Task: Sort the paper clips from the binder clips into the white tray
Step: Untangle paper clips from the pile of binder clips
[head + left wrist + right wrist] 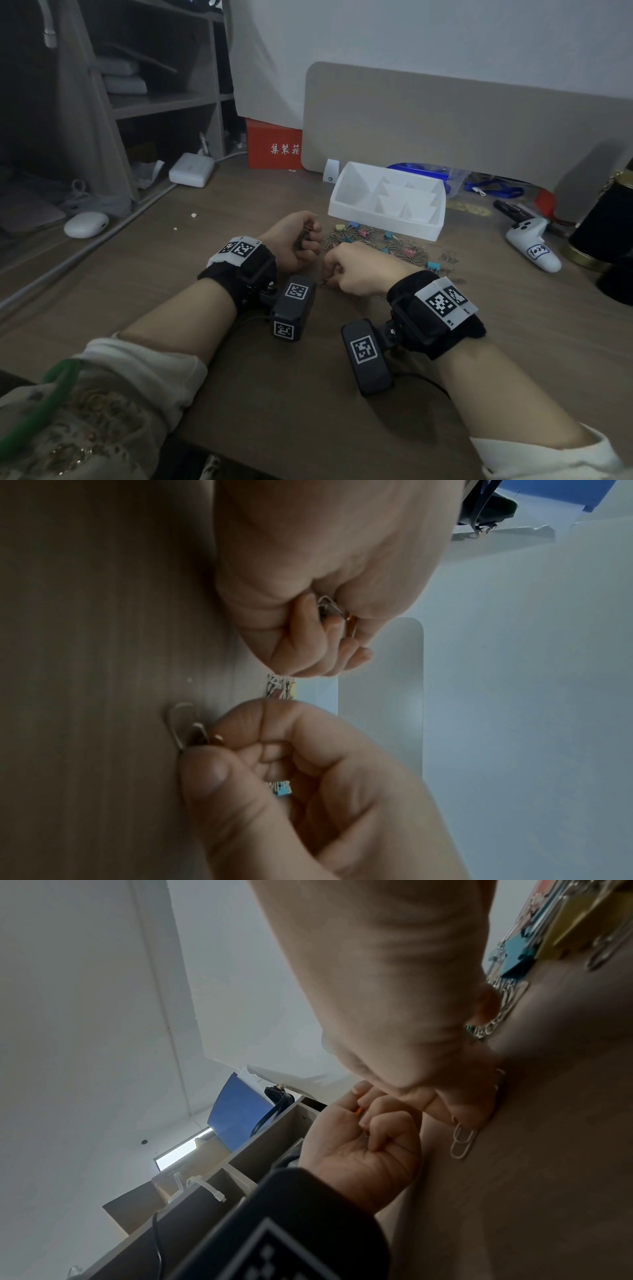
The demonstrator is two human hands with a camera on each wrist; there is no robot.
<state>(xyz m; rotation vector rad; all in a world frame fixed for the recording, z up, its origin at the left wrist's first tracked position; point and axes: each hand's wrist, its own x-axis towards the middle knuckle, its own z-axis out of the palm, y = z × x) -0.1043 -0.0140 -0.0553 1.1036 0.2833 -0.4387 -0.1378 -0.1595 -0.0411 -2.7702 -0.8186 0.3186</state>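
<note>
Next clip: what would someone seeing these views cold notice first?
Two fists meet at mid-desk: the left hand is curled round a bunch of paper clips, while the right hand pinches a single paper clip against the wood. Just beyond them a heap of silver clips and pastel binder clips is strewn before the white tray, whose visible compartments look empty.

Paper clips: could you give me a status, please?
Left hand grips a bunch of paper clips. Right hand pinches one clip on the table. White tray looks empty.
</note>
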